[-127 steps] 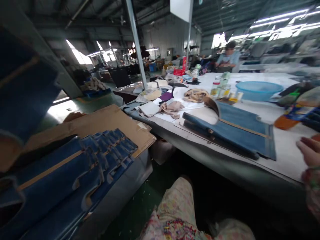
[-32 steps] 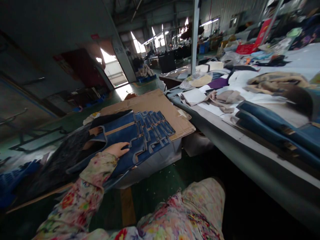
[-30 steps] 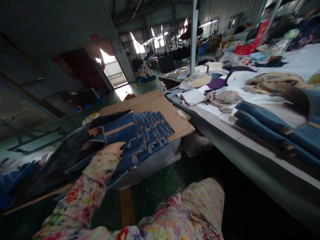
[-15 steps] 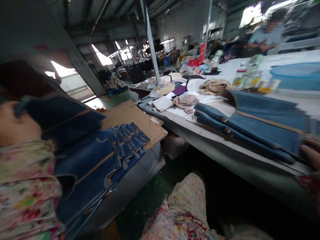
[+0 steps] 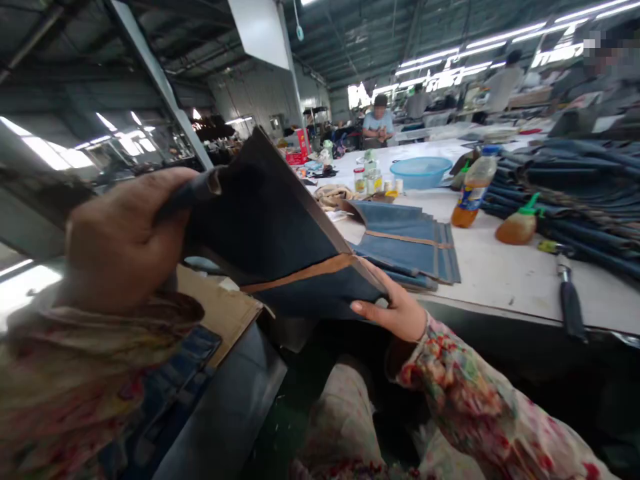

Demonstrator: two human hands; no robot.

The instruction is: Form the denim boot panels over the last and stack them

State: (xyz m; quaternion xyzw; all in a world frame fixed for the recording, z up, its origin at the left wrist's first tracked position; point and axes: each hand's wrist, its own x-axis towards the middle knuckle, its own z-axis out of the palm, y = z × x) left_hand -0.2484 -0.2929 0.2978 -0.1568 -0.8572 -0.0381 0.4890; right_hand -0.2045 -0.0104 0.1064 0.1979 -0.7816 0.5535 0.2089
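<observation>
A dark blue fabric piece (image 5: 260,227) with a tan strip across it is stretched in the air between my two hands. My left hand (image 5: 125,240) is closed round its left end, where the edge is rolled. At its lower right corner my right hand (image 5: 395,307) pinches the fabric, thumb in front. Behind my right hand, a layered stack of blue pieces (image 5: 410,233) with a tan strip lies on the white table (image 5: 500,287). More blue pieces (image 5: 175,380) lie at the lower left, partly covered by my left sleeve.
Cardboard (image 5: 215,300) lies on the left surface. The table bears a blue basin (image 5: 420,172), a bottle (image 5: 474,190), a green-capped container (image 5: 517,223), a dark-handled tool (image 5: 570,300) and a big denim pile (image 5: 590,193). People are in the background.
The view has swung to the right. My right hand has come in from the right edge, and the fabric is now held up between both hands, above the gap beside the table.
</observation>
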